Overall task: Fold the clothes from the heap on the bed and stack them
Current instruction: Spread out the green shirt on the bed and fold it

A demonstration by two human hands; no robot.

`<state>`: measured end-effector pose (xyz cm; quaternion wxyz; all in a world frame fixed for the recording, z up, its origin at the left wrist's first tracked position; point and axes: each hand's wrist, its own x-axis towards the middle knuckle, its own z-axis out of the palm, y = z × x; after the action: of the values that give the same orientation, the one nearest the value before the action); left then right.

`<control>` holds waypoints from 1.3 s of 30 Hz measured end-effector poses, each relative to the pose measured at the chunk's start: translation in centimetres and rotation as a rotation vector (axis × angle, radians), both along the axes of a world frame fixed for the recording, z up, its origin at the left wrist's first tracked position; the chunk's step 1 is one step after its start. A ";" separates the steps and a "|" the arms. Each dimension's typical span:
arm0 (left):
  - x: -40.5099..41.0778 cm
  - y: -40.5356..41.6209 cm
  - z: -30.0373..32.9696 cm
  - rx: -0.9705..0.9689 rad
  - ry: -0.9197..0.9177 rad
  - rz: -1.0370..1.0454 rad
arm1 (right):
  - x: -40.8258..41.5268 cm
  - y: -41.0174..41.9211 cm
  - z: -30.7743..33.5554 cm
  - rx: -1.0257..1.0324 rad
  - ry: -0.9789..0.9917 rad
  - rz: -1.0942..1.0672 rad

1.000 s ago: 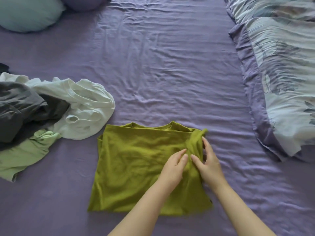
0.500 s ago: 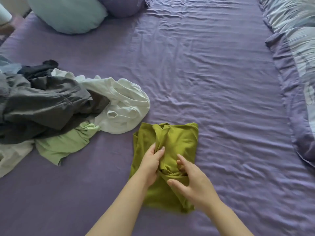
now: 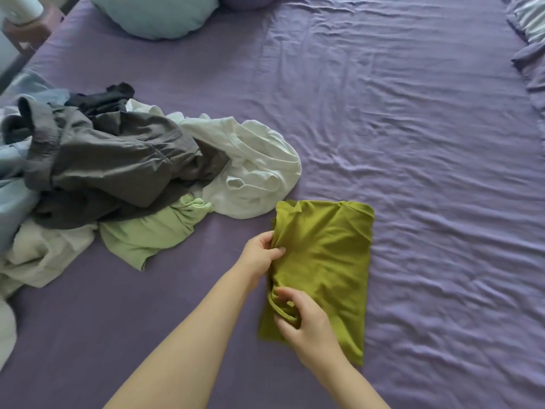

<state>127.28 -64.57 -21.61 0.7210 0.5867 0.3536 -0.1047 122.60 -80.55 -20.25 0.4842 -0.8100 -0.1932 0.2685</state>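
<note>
Both hands pinch the folded olive shirt (image 3: 327, 261) on the purple bed (image 3: 413, 143), left hand (image 3: 259, 255) above right hand (image 3: 306, 326), with the clothes heap (image 3: 118, 178) at ten o'clock.

- An olive-green shirt (image 3: 327, 261), folded into a tall rectangle, lies on the purple bed (image 3: 427, 160).
- The left hand (image 3: 261, 256) pinches its 9 o'clock edge; the right hand (image 3: 306, 326) clutches bunched fabric at 7 o'clock.
- The heap (image 3: 118, 178) lies at 10 o'clock, its white shirt (image 3: 253, 172) nearest.
</note>
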 end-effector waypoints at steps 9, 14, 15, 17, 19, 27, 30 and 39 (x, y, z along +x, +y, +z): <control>-0.8 0.0 -2.1 0.635 0.288 -0.187 | 2.1 -3.1 -2.2 -0.274 -0.186 -0.311; 0.7 -1.5 -2.0 0.332 0.346 -0.027 | 8.0 -5.2 -3.3 -0.349 0.107 -0.632; 1.2 -1.8 -2.0 0.254 0.361 0.031 | 9.0 -5.2 -3.5 -0.330 0.177 -0.660; 2.0 -2.3 -1.9 0.078 0.378 0.126 | 10.8 -5.3 -3.8 -0.343 0.277 -0.663; 2.3 -2.9 -1.5 -0.022 0.332 0.123 | 11.9 -5.3 -3.6 -0.307 0.318 -0.600; 4.5 -5.3 2.1 -0.117 0.136 -0.179 | 15.2 -9.7 0.0 -0.010 0.280 -0.480; 7.3 -6.9 4.0 -0.157 0.082 -0.182 | 18.4 -12.4 1.9 0.061 0.246 -0.510; 18.7 -13.6 6.0 -0.283 -0.053 -0.123 | 30.5 -20.5 4.1 -0.111 -0.028 -0.733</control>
<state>146.03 -78.22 -15.65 0.7978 0.5023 0.2794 -0.1821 153.10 -101.06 -16.13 0.5008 -0.8541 0.1179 0.0763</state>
